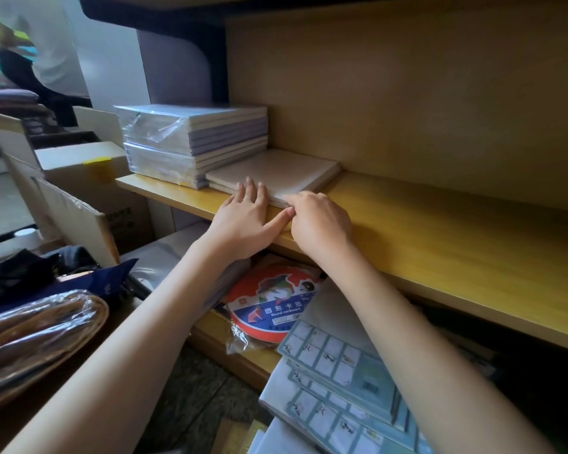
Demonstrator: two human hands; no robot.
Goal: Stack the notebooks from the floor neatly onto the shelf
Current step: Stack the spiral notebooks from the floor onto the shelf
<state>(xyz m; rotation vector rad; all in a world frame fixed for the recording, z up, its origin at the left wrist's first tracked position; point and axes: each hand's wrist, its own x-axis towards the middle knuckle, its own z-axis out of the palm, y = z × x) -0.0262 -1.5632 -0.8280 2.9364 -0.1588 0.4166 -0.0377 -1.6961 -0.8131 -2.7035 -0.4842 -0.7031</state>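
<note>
A low pile of pale notebooks [276,170] lies flat on the yellow wooden shelf [440,231], right beside a taller plastic-wrapped stack of notebooks [191,139] at the shelf's left end. My left hand [243,217] rests flat against the low pile's near edge, fingers spread, a ring on one finger. My right hand [318,221] pinches the pile's near right corner with curled fingers. Both hands touch each other at the thumbs. More notebooks [341,381] with grid-patterned covers lie stacked below at the bottom right.
Under the shelf sit a round red cardboard pack [269,309] and another wrapped stack [164,257]. Open cardboard boxes [79,172] stand at left. A plastic-wrapped basket [36,339] is at lower left. A person stands at the far upper left. The shelf's right part is bare wood.
</note>
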